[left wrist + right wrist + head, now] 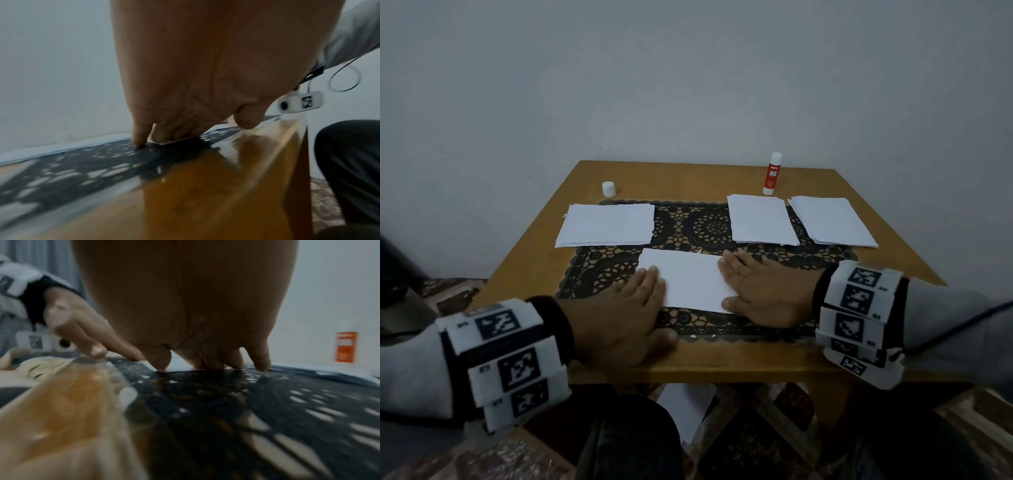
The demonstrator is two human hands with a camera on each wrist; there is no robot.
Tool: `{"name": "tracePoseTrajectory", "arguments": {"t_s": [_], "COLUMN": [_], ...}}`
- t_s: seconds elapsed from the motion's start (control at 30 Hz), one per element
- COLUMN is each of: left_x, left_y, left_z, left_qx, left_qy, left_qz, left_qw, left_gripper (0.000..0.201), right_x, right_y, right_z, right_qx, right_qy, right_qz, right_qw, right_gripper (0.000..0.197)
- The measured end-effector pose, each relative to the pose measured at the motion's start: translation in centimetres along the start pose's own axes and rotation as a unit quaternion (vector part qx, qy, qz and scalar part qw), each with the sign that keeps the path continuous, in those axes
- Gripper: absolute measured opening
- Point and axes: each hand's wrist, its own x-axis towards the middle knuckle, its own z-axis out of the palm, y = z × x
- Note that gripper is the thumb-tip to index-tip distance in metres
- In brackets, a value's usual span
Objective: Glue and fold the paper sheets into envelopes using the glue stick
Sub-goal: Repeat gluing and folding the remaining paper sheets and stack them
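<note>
Head view: square wooden bench (698, 359) against plain grey wall; black lace mat (698, 222); three white paper stacks; folded sheet (688, 281) central, left hand (630, 305) and right hand (760, 291) flat on its ends, fingers straight; uncapped glue stick (772, 174) upright at rear right, cap (608, 189) rear left.
Left wrist view: fingertips (139, 141) pressing mat and paper edge.
Right wrist view: blurred; fingertips (261, 365) on mat and paper.

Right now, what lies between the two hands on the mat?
The folded white sheet, flat on the lace mat, left hand and right hand pressing its ends; head view.
</note>
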Motion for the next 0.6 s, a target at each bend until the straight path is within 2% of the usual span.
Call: {"name": "tracePoseTrajectory", "arguments": {"t_s": [0.2,0.37,0.4,0.53,0.6], "left_x": [0.2,0.2,0.2,0.2,0.2], "left_y": [-0.7,-0.4,-0.3,-0.5,-0.5], "left_z": [-0.1,0.0,0.0,0.2,0.2], "left_qx": [-0.016,0.012,0.013,-0.001,-0.011], "left_qy": [0.005,0.009,0.009,0.017,0.019], "left_qz": [0.01,0.002,0.001,0.006,0.003], "left_qw": [1.0,1.0,1.0,1.0,1.0], "left_gripper": [0.076,0.077,0.078,0.077,0.077], "right_x": [-2.2,-0.5,-0.5,-1.8,-1.6], "right_y": [-3.6,-1.0,-1.3,-3.9,-2.9], "right_z": [1.3,-0.3,-0.2,1.2,0.6], "right_qx": [-0.04,-0.001,-0.003,-0.035,-0.022], "right_qy": [-0.021,-0.007,-0.002,-0.02,-0.015], "right_qz": [-0.099,-0.012,-0.013,-0.103,-0.093], "right_qw": [0.994,1.0,1.0,0.994,0.995], "right_gripper": [0.078,0.081,0.083,0.086,0.083]}}
